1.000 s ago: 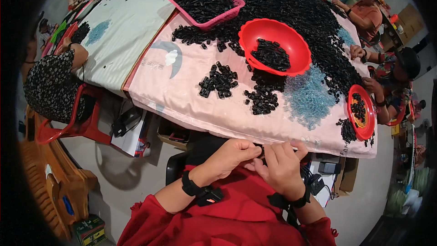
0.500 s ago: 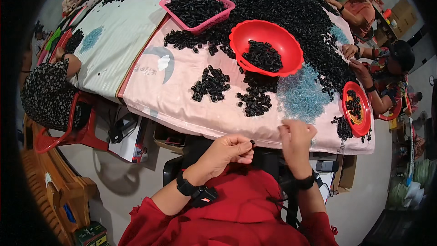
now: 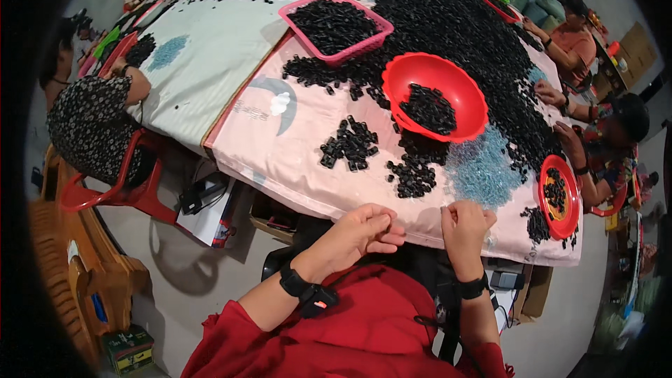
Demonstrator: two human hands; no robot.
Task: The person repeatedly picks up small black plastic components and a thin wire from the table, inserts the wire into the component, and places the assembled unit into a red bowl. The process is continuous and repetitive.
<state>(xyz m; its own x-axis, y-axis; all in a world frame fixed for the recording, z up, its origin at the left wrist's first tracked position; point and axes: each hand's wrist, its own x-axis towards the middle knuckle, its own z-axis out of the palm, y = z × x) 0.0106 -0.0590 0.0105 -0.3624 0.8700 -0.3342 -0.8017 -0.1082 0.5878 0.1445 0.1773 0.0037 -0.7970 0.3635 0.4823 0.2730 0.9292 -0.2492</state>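
Observation:
My left hand (image 3: 364,232) hangs just off the table's front edge, its thumb pressed toward the forefinger and the other fingers loosely bent. Whatever lies in that pinch is hidden. At the edge, on the near side of a heap of small clear bluish pieces (image 3: 483,171), my right hand (image 3: 467,231) has thumb and fingertips drawn together; anything in them is too small to see. Small black plastic pieces lie in two groups ahead of my hands: a looser one (image 3: 350,143) on the left and a tighter one (image 3: 411,176) beside the clear heap.
A red scalloped bowl (image 3: 465,87) and a pink basket (image 3: 383,26), both holding black pieces, stand before a large black pile (image 3: 448,17). A red oval tray (image 3: 574,192) lies at the right edge. Other people sit at both sides; a red chair (image 3: 143,189) is at left.
A small black piece showed at my left fingertips before; it is not visible there now. My left fingers have loosened somewhat, and my right fingertips have drawn together. The whole view has shifted.

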